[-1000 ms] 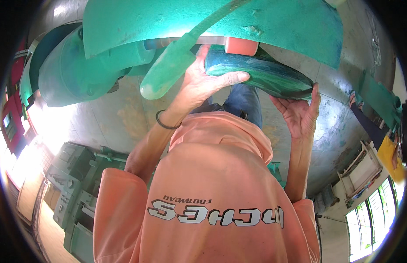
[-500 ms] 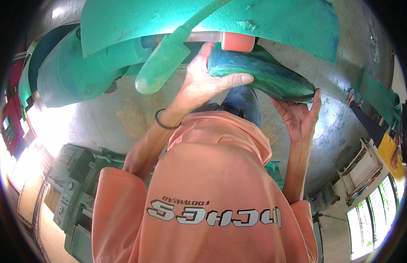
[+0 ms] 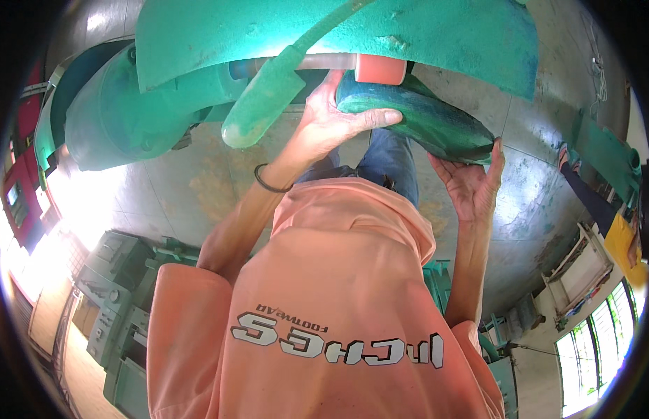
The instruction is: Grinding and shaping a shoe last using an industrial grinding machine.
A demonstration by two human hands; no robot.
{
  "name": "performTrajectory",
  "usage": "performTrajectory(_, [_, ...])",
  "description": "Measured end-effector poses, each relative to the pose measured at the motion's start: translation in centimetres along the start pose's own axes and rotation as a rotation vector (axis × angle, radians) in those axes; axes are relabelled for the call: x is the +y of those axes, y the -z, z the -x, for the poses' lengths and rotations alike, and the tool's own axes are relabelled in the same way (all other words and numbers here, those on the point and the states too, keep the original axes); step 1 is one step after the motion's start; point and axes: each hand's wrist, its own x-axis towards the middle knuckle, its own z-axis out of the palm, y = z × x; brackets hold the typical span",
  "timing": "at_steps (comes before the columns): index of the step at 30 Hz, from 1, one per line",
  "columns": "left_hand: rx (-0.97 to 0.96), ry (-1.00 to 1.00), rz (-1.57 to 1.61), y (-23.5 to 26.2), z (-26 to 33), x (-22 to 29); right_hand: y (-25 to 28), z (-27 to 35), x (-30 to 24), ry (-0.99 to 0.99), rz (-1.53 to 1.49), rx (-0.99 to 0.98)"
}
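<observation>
Workshop, green machinery [image 3: 324, 42] overhead; dark teal moulded piece [image 3: 422, 122], seemingly stiff, smooth; left hand [image 3: 331, 126] fingers wrapped over its end; right hand [image 3: 471, 181] palm open, cupping underside.

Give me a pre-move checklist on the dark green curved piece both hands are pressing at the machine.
1. Left hand on the dark green curved piece: ok, palm wraps its near end, thumb across the top.
2. Right hand supporting the far end: ok, fingertips touch its lower edge.
3. Piece seated against the orange roller: cannot tell, the contact is hidden.
4. Green lever apart from the left hand: ok, it sits beside the wrist.
5. Wristband away from moving parts: ok.
</observation>
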Motion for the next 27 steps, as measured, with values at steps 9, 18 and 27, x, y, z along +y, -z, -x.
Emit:
performTrajectory(9, [-0.007,0.041,0.027,-0.1,0.5,1.2,-0.5,0.6,-0.3,0.014,0.019,-0.006])
performTrajectory(18, [0.073,0.043,0.166,0.3,1.5,0.5,-1.7,0.4,-1.7,0.008,0.177,-0.102])
performTrajectory(27, [0.051,-0.022,-0.056,1.8,1.1,-1.6,-1.7,-1.7,-1.7,-0.081,0.139,-0.15])
